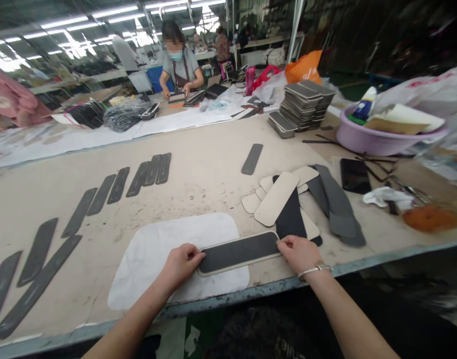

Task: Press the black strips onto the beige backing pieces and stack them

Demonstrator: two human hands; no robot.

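A long dark grey strip with a beige border (239, 253) lies between my hands, partly over a white sheet (146, 264). At its left end, my left hand (181, 264) pinches the edge between thumb and fingers. My right hand (299, 254), with a bracelet at the wrist, pinches the right end the same way. Just beyond the strip is a loose heap of rounded beige pieces (276, 198) and dark grey pieces (335, 199). A single grey strip (252, 159) rests farther back on the table.
Several dark strips (78, 212) lie in a slanting row on the left. Stacked grey pieces (305, 107) stand at the back right, near a purple basin (388, 134). A black phone (354, 175) and an orange-brown item (433, 218) sit at right. Across the table a person (181, 70) handles pieces.
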